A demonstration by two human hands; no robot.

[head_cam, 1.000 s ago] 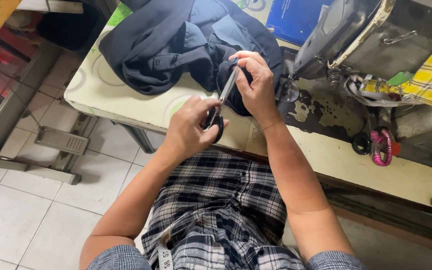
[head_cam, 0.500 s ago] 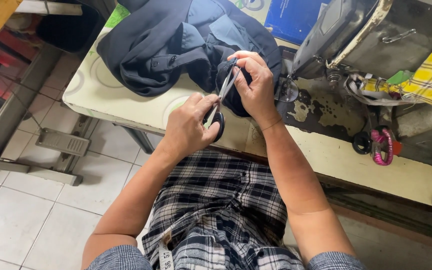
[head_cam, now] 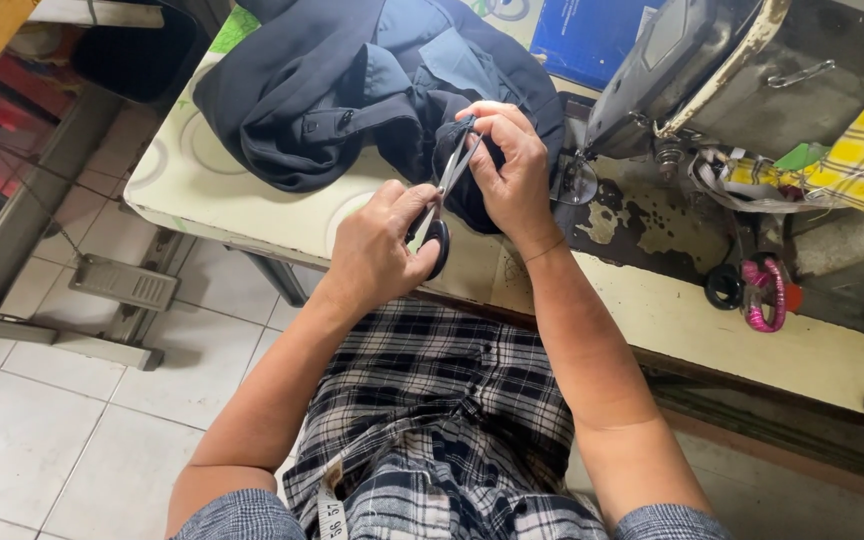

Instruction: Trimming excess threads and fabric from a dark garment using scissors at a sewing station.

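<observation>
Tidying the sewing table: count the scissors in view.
1. A pair of black-handled metal scissors is in the left hand, its blades pointing up to the dark navy fabric garment pinched in the right hand. Others may lie hidden under the cloth.

The garment (head_cam: 352,90) lies on the table (head_cam: 202,190) at ten o'clock of the hands. The sewing machine (head_cam: 742,70) stands at two o'clock. The scissors (head_cam: 442,200) sit between left hand (head_cam: 377,250) and right hand (head_cam: 512,170), blades apparently touching the garment. The foot pedal (head_cam: 122,283) lies at nine o'clock, below the table.
</observation>
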